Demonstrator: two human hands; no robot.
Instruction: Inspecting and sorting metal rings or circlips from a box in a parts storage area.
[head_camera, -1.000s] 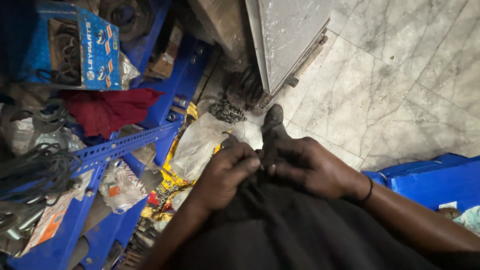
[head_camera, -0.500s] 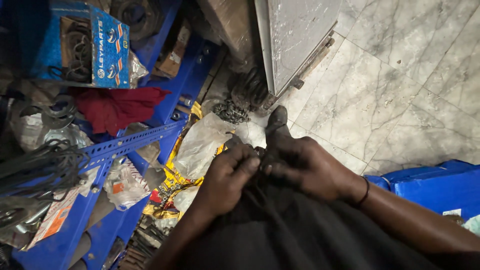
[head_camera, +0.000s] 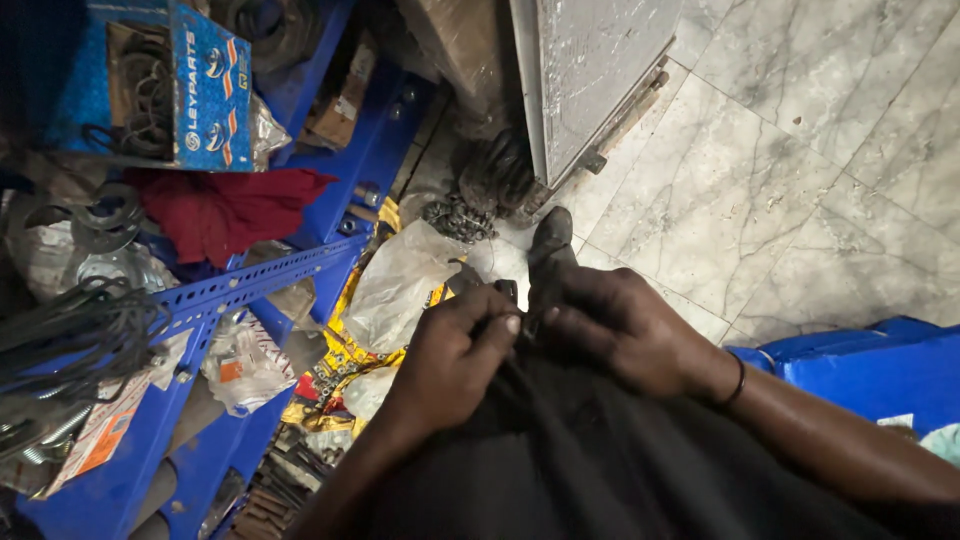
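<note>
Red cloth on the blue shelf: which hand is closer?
Left. The left hand sits on the shelf side, below and right of the red cloth; the right hand lies farther right, beyond it.

Small part pinched between fingers hidden; black cloth cut off below.

Both hands meet over dark cloth: the left hand and right hand pinch a small dark object between their fingertips, too small to identify. A blue metal shelf stands alongside, above a marble floor.
</note>
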